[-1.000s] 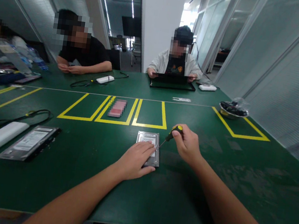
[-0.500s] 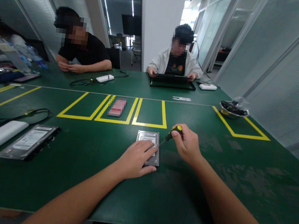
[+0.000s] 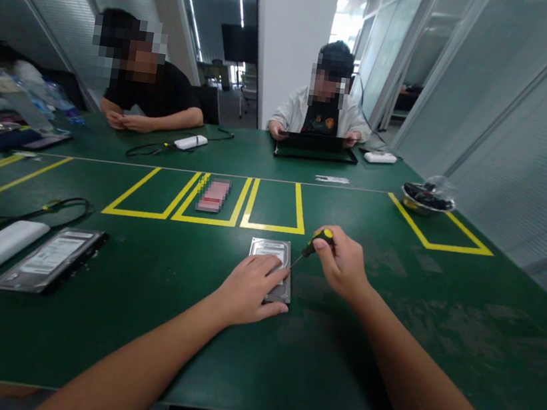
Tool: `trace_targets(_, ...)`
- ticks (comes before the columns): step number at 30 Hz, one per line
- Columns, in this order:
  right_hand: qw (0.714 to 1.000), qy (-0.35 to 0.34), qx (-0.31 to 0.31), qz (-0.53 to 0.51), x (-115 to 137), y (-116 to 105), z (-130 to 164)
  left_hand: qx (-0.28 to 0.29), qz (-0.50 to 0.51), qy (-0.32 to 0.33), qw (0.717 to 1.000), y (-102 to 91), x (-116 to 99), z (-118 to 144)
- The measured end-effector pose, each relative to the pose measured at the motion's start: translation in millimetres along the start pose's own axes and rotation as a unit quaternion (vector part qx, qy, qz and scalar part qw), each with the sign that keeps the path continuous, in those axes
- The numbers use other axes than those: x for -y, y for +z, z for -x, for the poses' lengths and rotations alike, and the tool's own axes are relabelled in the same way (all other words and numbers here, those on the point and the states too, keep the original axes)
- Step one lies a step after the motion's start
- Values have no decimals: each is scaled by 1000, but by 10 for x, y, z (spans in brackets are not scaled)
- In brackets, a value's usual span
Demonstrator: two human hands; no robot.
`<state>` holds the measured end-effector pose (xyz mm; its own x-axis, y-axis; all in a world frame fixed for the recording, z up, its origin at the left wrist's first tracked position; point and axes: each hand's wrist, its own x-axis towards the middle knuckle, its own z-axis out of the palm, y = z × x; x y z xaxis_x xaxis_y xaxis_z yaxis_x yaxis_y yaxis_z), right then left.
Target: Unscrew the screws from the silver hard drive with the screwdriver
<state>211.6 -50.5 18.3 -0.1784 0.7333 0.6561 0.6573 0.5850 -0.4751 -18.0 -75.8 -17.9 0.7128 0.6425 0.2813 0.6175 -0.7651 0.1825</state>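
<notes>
A small silver hard drive (image 3: 270,248) lies flat on the green table. Across its lower half rests my left hand (image 3: 249,289), holding it in place with the fingers over the top and the thumb along the near edge. My right hand (image 3: 346,262) is closed around the green-and-yellow handle of a screwdriver (image 3: 320,241). The thin shaft slants down and left to the drive's right edge, where the tip sits beside my left fingertips; whether it is in a screw I cannot make out.
A larger hard drive (image 3: 50,260) and a white power bank (image 3: 0,253) with a cable lie at left. Beyond are yellow tape outlines, a pink phone-like object (image 3: 213,196) and a bowl of dark parts (image 3: 427,200). People sit opposite; one holds a dark flat panel (image 3: 316,147).
The view has shifted very slightly. Both hands, the screwdriver and the small hard drive keep nearly the same positions.
</notes>
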Motion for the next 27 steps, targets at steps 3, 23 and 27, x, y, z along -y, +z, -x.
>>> trace_targets(3, 1000, 0, -1, -1, -1, 1, 0, -2, 0, 1, 1000, 5, 3, 0)
trace_targets(23, 1000, -7, -24, 6, 28, -12, -21, 11, -11, -1, 1000, -2, 2, -13)
trace_targets(27, 999, -2, -31, 8, 9, 1, -17, 7, -11, 0, 1000, 7, 7, -9)
